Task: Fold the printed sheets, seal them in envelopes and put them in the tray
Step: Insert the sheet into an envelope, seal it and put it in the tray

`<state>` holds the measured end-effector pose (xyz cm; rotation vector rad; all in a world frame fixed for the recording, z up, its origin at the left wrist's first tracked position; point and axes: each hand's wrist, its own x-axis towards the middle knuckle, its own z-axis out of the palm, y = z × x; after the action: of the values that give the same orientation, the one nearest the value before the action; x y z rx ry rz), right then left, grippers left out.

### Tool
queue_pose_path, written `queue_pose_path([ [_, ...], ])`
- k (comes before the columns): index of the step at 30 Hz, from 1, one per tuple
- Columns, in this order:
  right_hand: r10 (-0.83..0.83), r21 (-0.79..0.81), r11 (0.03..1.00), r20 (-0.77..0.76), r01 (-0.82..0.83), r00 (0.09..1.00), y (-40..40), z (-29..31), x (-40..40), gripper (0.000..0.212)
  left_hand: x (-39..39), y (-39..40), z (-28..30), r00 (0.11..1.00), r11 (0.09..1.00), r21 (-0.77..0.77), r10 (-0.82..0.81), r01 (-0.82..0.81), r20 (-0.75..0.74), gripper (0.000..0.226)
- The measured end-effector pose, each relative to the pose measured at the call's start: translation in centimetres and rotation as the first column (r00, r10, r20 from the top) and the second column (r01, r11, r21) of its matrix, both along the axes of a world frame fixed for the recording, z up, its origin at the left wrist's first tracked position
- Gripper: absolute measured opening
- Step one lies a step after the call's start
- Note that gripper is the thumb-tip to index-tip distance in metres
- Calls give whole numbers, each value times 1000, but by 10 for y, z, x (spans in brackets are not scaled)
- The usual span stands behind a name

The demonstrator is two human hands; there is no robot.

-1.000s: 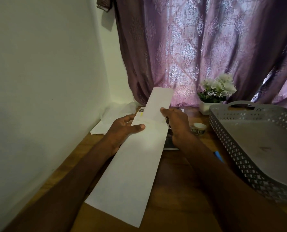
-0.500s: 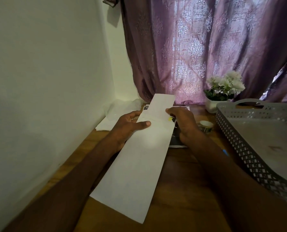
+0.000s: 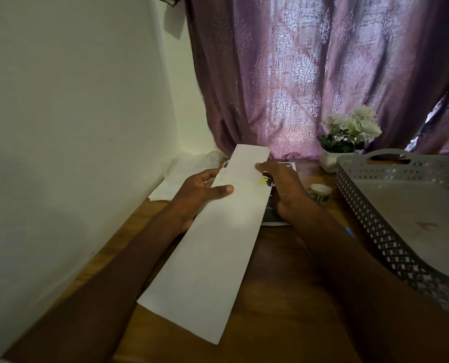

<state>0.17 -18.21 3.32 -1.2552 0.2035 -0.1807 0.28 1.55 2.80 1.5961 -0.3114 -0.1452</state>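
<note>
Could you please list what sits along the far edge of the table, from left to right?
Loose white papers by the wall → roll of patterned tape → white flowers in a white pot → grey perforated plastic tray.

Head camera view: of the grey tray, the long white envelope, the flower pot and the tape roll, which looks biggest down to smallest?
1. Grey tray, cut off by the frame edge.
2. Long white envelope; it is held close to the camera, so this order is unsure.
3. Flower pot with its white blooms.
4. Tape roll.
</note>
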Motion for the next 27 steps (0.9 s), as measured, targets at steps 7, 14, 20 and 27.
queue_pose_path([
  [7,-76,3,997,16,76,997,0,0,3,14,2,0,-2,1000,1000,8,-9,9,-10,61],
  [14,-132,31,991,41,131,990,2,0,4,15,1,0,-2,1000,1000,25,-18,18,5,70],
  [20,-114,10,993,11,114,993,0,0,3,5,1,1,-2,1000,1000,23,-3,3,20,81],
  [27,-18,41,999,-23,19,1000,1,-1,1,8,2,1,-2,1000,1000,19,-3,3,6,57],
])
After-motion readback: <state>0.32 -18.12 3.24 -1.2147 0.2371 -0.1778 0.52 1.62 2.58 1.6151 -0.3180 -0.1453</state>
